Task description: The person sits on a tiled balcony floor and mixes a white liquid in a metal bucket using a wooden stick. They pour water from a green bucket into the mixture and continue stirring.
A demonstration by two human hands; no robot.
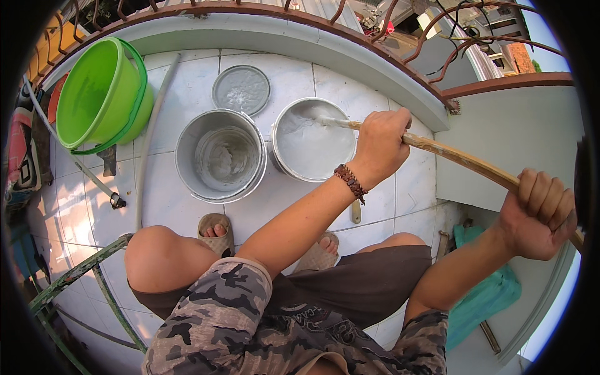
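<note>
A long wooden stick runs slantwise from the right into a round bucket of pale grey liquid, its coated tip in the liquid near the far side. My left hand, a braided bracelet at its wrist, is closed round the lower part of the stick, just beyond the bucket's right rim. Farther up the stick, my right hand is wrapped round it near the right edge of view. Left of this bucket stands a second bucket with thicker grey paste low inside. Behind them lies a round grey-smeared lid.
A bright green tub stands at the far left, beside a long grey pipe. A wooden handle shows below the right bucket. Teal plastic lies at lower right. A low wall with railing curves behind; a green metal frame is lower left.
</note>
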